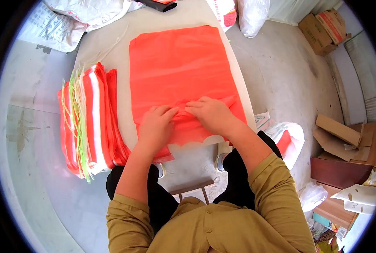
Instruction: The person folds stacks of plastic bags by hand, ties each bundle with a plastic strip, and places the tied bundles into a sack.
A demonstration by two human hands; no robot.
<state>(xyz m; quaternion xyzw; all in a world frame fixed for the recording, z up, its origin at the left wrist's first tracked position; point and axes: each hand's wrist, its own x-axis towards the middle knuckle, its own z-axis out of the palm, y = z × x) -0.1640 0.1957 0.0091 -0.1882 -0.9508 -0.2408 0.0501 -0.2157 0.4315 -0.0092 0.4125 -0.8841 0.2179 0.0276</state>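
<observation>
A thin orange-red sheet (pixel 180 63), looking like plastic or light fabric, lies flat over the table; I cannot tell whether it is one layer or several. Its near part is bunched and wrinkled, and the front edge hangs translucent over the table's edge. My left hand (pixel 157 124) is closed on this gathered part, thumb and fingers pinching it. Close by on the right, my right hand (pixel 212 114) pinches the same gathers, fingertips almost meeting the left ones. Left of the sheet is a thick pile of folded orange cloth (pixel 101 122) with white stripes and yellow-green strings.
The pale table (pixel 124 80) has a rounded outline. White printed sacks (pixel 53 27) and a dark rolled item (pixel 159 5) are at its far end. Cardboard boxes (pixel 322 31) stand at the far right, an opened carton (pixel 343 141) nearer. A white bag (pixel 295 145) sits right of my knee.
</observation>
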